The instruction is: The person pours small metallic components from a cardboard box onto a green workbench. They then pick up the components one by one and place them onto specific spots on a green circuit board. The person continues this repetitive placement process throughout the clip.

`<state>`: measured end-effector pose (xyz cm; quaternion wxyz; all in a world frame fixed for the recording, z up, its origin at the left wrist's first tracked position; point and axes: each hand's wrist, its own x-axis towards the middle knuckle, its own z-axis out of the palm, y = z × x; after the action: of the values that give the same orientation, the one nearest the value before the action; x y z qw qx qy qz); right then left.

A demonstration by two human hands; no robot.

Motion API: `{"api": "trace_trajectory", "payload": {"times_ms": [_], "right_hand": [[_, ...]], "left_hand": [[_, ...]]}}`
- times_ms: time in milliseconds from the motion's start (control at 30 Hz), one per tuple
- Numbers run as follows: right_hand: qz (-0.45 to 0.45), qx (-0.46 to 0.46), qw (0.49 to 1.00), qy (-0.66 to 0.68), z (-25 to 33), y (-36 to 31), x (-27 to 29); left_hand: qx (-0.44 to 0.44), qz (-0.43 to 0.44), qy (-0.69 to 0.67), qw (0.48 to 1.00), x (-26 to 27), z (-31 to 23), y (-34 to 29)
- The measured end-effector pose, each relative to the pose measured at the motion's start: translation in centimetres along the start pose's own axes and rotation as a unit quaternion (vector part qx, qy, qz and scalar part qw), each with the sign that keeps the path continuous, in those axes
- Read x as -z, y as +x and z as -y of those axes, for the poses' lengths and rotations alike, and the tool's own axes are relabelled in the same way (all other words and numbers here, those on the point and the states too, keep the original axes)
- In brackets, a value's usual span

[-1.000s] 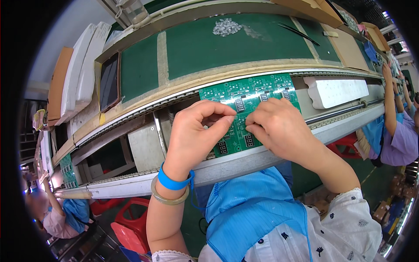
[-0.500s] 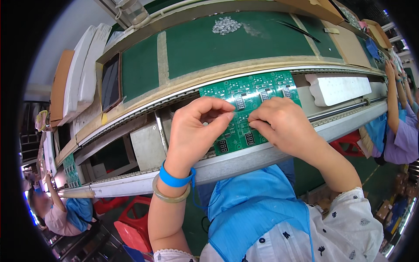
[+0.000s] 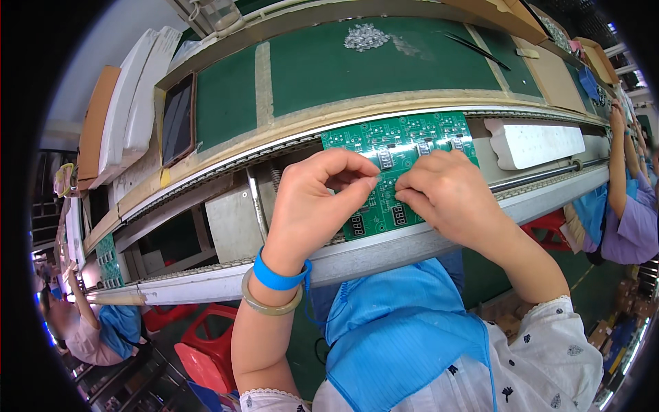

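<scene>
A green circuit board (image 3: pixel 405 185) with several digit displays lies across the two rails of the conveyor, in front of me. Over its left part my left hand (image 3: pixel 322 196) is bent, thumb and forefinger pinched together; whatever sits between the tips is too small to name. My right hand (image 3: pixel 449 192) is closed above the board's middle and right, fingers curled down toward its surface, and its fingertips are partly hidden. One digit display (image 3: pixel 399 215) shows near the board's front edge, between my hands. A blue wrist strap (image 3: pixel 276 276) circles my left wrist above a pale bangle (image 3: pixel 271 302).
Beyond the rail, a green bench top (image 3: pixel 309 75) carries a pile of small clear parts (image 3: pixel 366 37) and black tweezers (image 3: pixel 478 51). A dark tablet (image 3: pixel 179 118) leans at left. White foam (image 3: pixel 535 143) lies right of the board. Co-workers sit at both sides; another board (image 3: pixel 108 261) is far left.
The whole scene, board and hands included, sits slightly farther right in the picture. Both hands keep nearly the same pose over the board.
</scene>
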<state>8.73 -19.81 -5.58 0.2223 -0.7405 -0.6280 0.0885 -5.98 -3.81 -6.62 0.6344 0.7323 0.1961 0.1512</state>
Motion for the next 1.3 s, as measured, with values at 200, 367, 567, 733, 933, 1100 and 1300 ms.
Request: {"api": "trace_trajectory", "payload": {"times_ms": [200,367,567,733,933,1100,1300], "right_hand": [[-0.049,-0.044,0.995,0.071,-1.1,0.4,0.9],[-0.077,-0.043,0.994,0.072,-1.9,-0.1,0.5],[-0.086,-0.053,0.992,0.077,-2.5,-0.7,0.1],[-0.099,-0.048,0.991,0.071,-2.8,-0.9,-0.2],[-0.085,-0.058,0.992,0.066,-2.9,-1.1,0.0],[-0.098,-0.048,0.992,0.071,-3.0,-1.1,-0.2],[-0.096,-0.047,0.992,0.071,-3.1,-1.1,-0.1]], "left_hand": [[-0.082,0.026,0.143,0.986,-0.5,-0.1,-0.1],[-0.113,0.047,0.218,0.968,-1.0,-0.3,0.0],[-0.111,0.064,0.252,0.959,-1.5,0.1,0.3],[-0.093,0.066,0.251,0.961,-1.9,-0.4,0.4],[-0.071,0.05,0.26,0.962,-2.3,-0.8,0.3],[-0.062,0.05,0.266,0.961,-2.6,-0.9,0.3],[-0.061,0.052,0.289,0.954,-2.9,-1.3,0.3]]}}
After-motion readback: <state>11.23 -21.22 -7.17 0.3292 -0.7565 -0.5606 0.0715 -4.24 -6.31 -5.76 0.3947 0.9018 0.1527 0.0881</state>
